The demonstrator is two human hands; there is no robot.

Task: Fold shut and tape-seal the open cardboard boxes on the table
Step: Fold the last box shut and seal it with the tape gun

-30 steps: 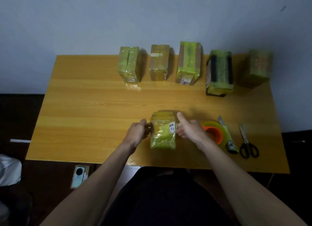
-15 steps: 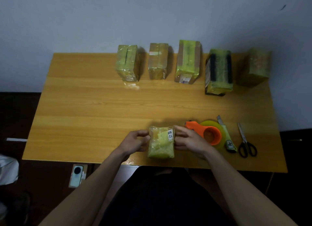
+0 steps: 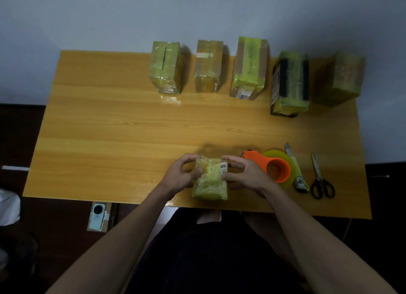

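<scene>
The fingers (image 3: pixel 230 158) of the right hand (image 3: pixel 246 175) curled over the top right edge of the small box (image 3: pixel 209 179), thumb low on its side — gripping it. The left hand (image 3: pixel 180 175) mirrored that, its fingers hooked over the top left edge and pinching the wrapped side. The small box sat near the front edge of the desk (image 3: pixel 109 140), clamped between both hands.

By the look of it, this was the pressing-down step: the box was already skinned in shiny yellow-green tape, and the hands seemed to be smoothing or checking the seal rather than folding flaps. The next move would likely call for setting it aside — five wrapped boxes stood in a row well beyond the small box, from the leftmost box (image 3: pixel 165 67) to the rightmost box (image 3: pixel 339 78), against the wall.

Just right of the small box lay the orange tape dispenser (image 3: pixel 270 165) with its yellow roll, then a utility knife (image 3: pixel 295 168), then scissors (image 3: pixel 321 179) furthest right.

Writing: a white label on the small box's top right corner showed "12-" and smaller characters too blurred to read. The knife's handle carried a small mark, illegible. Labels on the far boxes could not be read.
</scene>
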